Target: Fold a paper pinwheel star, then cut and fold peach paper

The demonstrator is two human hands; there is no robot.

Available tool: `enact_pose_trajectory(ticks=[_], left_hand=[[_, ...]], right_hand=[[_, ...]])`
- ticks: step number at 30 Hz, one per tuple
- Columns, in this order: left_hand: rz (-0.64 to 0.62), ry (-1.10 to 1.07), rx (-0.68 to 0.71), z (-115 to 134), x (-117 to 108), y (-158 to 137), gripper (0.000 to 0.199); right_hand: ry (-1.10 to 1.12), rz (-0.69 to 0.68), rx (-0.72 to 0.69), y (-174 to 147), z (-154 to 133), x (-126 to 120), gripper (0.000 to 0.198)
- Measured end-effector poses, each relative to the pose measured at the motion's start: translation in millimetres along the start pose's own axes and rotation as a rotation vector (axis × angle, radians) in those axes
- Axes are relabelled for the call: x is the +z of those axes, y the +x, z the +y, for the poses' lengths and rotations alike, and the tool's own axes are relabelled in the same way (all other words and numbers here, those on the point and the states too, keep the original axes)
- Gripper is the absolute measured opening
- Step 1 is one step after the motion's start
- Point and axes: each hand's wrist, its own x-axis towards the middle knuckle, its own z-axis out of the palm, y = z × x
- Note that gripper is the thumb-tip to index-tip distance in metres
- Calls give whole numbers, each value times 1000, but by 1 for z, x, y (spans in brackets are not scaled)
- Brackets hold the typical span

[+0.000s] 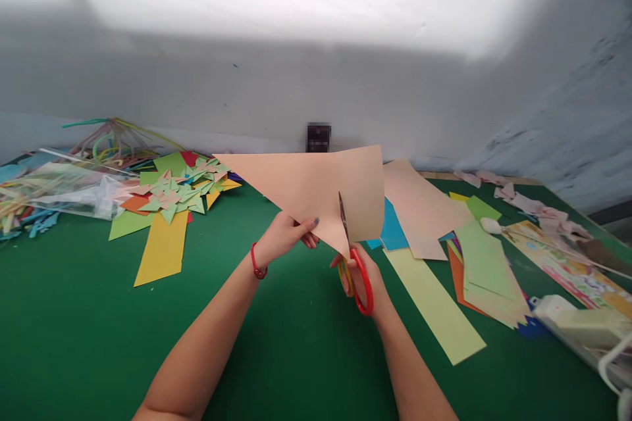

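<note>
A peach-coloured sheet of paper (296, 177) is raised above the green table, its long point toward the left. My left hand (289, 235) pinches the sheet's lower edge between thumb and fingers; a red band circles that wrist. In my right hand (368, 273) are scissors (363, 283) with red and yellow handles, fingers through the loops. The scissors' blades point upward and lie across the paper, to the right of my left hand. On the right the sheet bends into a paler flap (363, 204). How far the blades are apart is hard to make out.
Cut paper stars (180, 191) and a yellow strip (162, 250) lie at left, beside a plastic bag (89, 191) of coloured strips. At right are another peach sheet (424, 210), a pale green strip (434, 306), stacked green papers (488, 270) and a white power strip (582, 329). A wall stands behind.
</note>
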Motion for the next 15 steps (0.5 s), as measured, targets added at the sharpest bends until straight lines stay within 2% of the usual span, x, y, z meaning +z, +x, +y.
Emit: enact_pose_trajectory(ticks=[10, 15], left_hand=[[-9, 3, -2, 0, -1, 0, 36], [-22, -9, -18, 1, -4, -1, 37]], right_hand=[[24, 54, 86, -2, -4, 1, 43], [12, 123, 135, 1, -8, -2, 51]])
